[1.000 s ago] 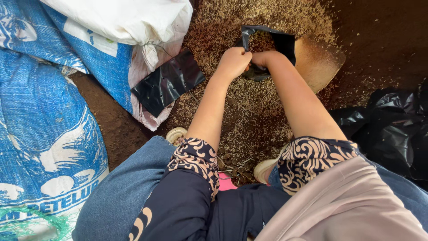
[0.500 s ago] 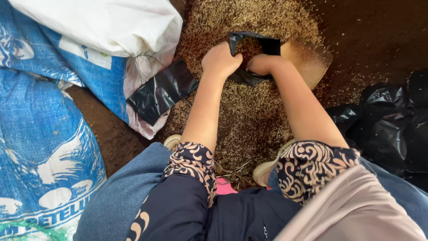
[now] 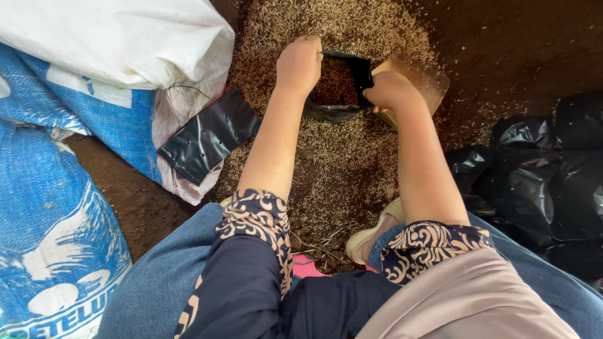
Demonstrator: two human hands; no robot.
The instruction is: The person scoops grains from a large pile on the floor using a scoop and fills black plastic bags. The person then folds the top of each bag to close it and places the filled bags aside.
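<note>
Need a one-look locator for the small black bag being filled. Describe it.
Start at the heap of pale husks on the brown soil. At its far end, the left hand and right hand hold the small black bag open. Unlike the flat perforated bag by the sacks and the crumpled black plastic at right, it shows dark soil inside.

Bag (image 3: 342, 88) on husk pile (image 3: 339, 163), sacks (image 3: 94, 94) left.
</note>
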